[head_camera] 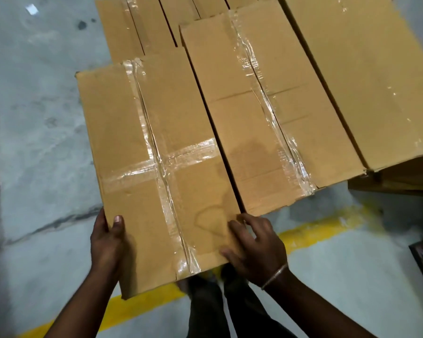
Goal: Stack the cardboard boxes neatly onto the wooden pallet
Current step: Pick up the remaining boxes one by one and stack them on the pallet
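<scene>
Beside the yellow floor line, a person holds a taped cardboard box at its near end, its long side close against the neighbouring box in the row; whether it rests on anything I cannot tell. Left hand grips the near-left corner, thumb on top and fingers hidden beneath. Right hand rests on the near-right corner, fingers spread and slightly bent over the top, pinching nothing that I can see. No pallet shows under the boxes. Stiff board, I judge, moderately heavy; the glossy tape looks slippery, so bare cardboard at the bottom edges seems the safer hold.
</scene>
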A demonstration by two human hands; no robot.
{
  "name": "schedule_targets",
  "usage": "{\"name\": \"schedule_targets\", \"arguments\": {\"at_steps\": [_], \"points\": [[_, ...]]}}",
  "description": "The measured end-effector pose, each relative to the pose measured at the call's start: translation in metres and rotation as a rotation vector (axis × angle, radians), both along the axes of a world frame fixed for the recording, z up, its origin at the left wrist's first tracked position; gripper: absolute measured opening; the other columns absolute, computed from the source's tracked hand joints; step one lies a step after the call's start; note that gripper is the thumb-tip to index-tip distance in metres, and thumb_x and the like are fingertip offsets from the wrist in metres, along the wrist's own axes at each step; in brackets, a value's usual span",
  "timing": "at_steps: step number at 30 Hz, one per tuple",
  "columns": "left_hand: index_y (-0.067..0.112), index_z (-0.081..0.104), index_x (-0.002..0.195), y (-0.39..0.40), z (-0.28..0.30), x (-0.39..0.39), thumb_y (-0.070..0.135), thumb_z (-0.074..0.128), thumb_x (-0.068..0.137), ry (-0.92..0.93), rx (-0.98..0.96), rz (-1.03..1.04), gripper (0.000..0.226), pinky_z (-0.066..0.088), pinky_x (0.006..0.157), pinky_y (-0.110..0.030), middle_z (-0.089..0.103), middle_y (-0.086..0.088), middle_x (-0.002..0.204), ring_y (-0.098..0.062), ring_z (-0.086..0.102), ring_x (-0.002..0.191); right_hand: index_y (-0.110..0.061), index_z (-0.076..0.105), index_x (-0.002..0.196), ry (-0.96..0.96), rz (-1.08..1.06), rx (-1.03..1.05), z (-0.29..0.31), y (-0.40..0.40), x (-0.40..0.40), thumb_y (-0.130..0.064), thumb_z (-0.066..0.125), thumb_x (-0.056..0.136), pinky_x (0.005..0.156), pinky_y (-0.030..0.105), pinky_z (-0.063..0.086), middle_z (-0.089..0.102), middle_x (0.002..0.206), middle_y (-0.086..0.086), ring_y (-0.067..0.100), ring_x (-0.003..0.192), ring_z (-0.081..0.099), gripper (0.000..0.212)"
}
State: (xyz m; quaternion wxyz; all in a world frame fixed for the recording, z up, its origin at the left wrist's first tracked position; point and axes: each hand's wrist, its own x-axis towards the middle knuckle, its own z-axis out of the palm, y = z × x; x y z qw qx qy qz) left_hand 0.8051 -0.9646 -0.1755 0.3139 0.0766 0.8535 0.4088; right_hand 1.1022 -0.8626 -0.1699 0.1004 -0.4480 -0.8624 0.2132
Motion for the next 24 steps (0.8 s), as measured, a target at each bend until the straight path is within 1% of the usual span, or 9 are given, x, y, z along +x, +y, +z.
{"name": "schedule_targets", "arguments": {"at_steps": [2,3,5,7,11,16,18,21,24], "points": [[0.022,0.052,0.139,0.002,0.001,0.000,0.019,0.051,0.101,-0.009,0.006,0.030,0.038,0.043,0.101,-0.040,0.060,0.001,0.128,-0.023,0.057,0.115,-0.028,0.062,0.132,-0.119,0.111,0.067,0.001,-0.001,0.012,-0.074,0.068,0.067,0.085,0.048,0.043,0.053,0.141,0.019,0.037,0.118,0.052,0.080],[0.021,0.052,0.139,0.003,0.001,0.000,0.017,0.051,0.101,-0.018,0.007,0.048,0.038,0.043,0.100,-0.040,0.060,0.002,0.127,-0.023,0.057,0.114,-0.032,0.056,0.138,-0.204,0.139,0.063,0.001,0.003,0.013,-0.082,0.063,0.062,0.088,0.052,0.038,0.044,0.149,0.022,0.039,0.126,0.046,0.091],[0.021,0.052,0.139,0.006,0.004,0.002,0.016,0.051,0.101,-0.037,0.012,0.063,0.039,0.043,0.101,-0.040,0.059,0.002,0.128,-0.023,0.057,0.114,-0.040,0.040,0.147,-0.341,0.139,0.008,-0.002,0.016,0.012,-0.090,0.058,0.052,0.094,0.061,0.030,0.027,0.157,0.026,0.045,0.139,0.032,0.109],[0.022,0.051,0.140,0.008,0.008,0.003,0.016,0.050,0.101,-0.040,0.022,0.054,0.039,0.042,0.100,-0.038,0.059,0.004,0.128,-0.022,0.057,0.114,-0.043,0.034,0.148,-0.390,0.135,-0.007,-0.003,0.028,0.009,-0.092,0.054,0.047,0.096,0.065,0.025,0.020,0.159,0.029,0.049,0.143,0.025,0.115],[0.022,0.050,0.141,0.019,0.007,-0.004,0.017,0.047,0.103,-0.014,0.026,0.013,0.038,0.041,0.099,-0.034,0.058,0.003,0.133,-0.020,0.056,0.116,-0.043,0.048,0.140,-0.335,0.112,0.056,-0.006,0.037,0.010,-0.085,0.063,0.051,0.094,0.059,0.028,0.034,0.154,0.025,0.044,0.140,0.038,0.100],[0.027,0.048,0.142,0.027,0.003,-0.011,0.020,0.046,0.104,-0.014,0.030,-0.008,0.039,0.041,0.101,-0.037,0.058,0.005,0.134,-0.021,0.056,0.119,-0.045,0.051,0.136,-0.299,0.067,0.101,-0.013,0.038,0.011,-0.080,0.071,0.049,0.093,0.057,0.029,0.043,0.151,0.020,0.038,0.136,0.044,0.096],[0.030,0.048,0.142,0.025,0.001,-0.013,0.023,0.047,0.103,-0.028,0.025,-0.021,0.040,0.042,0.101,-0.039,0.058,0.004,0.136,-0.022,0.056,0.120,-0.042,0.058,0.133,-0.276,0.062,0.144,-0.013,0.038,0.015,-0.075,0.069,0.054,0.092,0.057,0.030,0.046,0.149,0.018,0.036,0.133,0.048,0.086],[0.033,0.047,0.143,0.025,0.002,-0.010,0.025,0.049,0.102,-0.066,0.051,-0.024,0.041,0.043,0.098,-0.039,0.058,0.004,0.137,-0.023,0.057,0.120,-0.035,0.067,0.126,-0.206,0.040,0.244,-0.019,0.040,0.024,-0.071,0.061,0.071,0.093,0.061,0.031,0.052,0.144,0.018,0.036,0.130,0.053,0.066],[0.034,0.047,0.143,0.026,0.004,0.001,0.024,0.049,0.103,-0.092,0.082,-0.010,0.042,0.044,0.095,-0.037,0.059,0.006,0.135,-0.020,0.058,0.116,-0.027,0.071,0.122,-0.123,0.057,0.304,-0.028,0.042,0.037,-0.069,0.058,0.079,0.095,0.061,0.035,0.053,0.142,0.020,0.039,0.130,0.052,0.061]]}}
